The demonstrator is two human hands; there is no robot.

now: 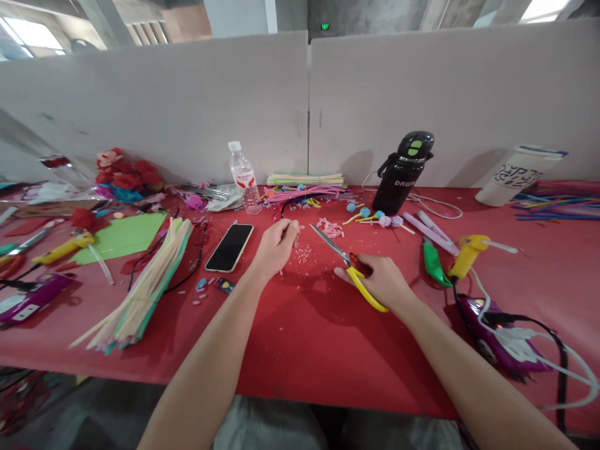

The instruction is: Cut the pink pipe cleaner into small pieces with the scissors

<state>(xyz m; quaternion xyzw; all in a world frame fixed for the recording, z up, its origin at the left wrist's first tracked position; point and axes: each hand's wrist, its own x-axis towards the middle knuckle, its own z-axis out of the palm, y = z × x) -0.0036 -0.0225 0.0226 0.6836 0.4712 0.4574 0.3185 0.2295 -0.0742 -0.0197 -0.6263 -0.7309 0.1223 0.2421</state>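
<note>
My left hand (276, 247) is closed in a pinch above the red table, with a small pale pink piece showing at its fingertips. Its exact kind is too small to make out. My right hand (382, 278) grips scissors (335, 245) by the yellow handles, their blades pointing up and left toward the left hand. The blades look nearly closed. Below the left fingertips lie scattered tiny pink clippings (304, 254). Just beyond the scissor tip sits a small heap of pink cut pieces (330, 227).
Left of my hands lie a phone (229, 248) and a bundle of pale fuzzy stems (150, 281). A water bottle (244, 181) and a black flask (403, 175) stand behind. At right are a yellow glue gun (469, 255), cables and a purple power box (506, 337).
</note>
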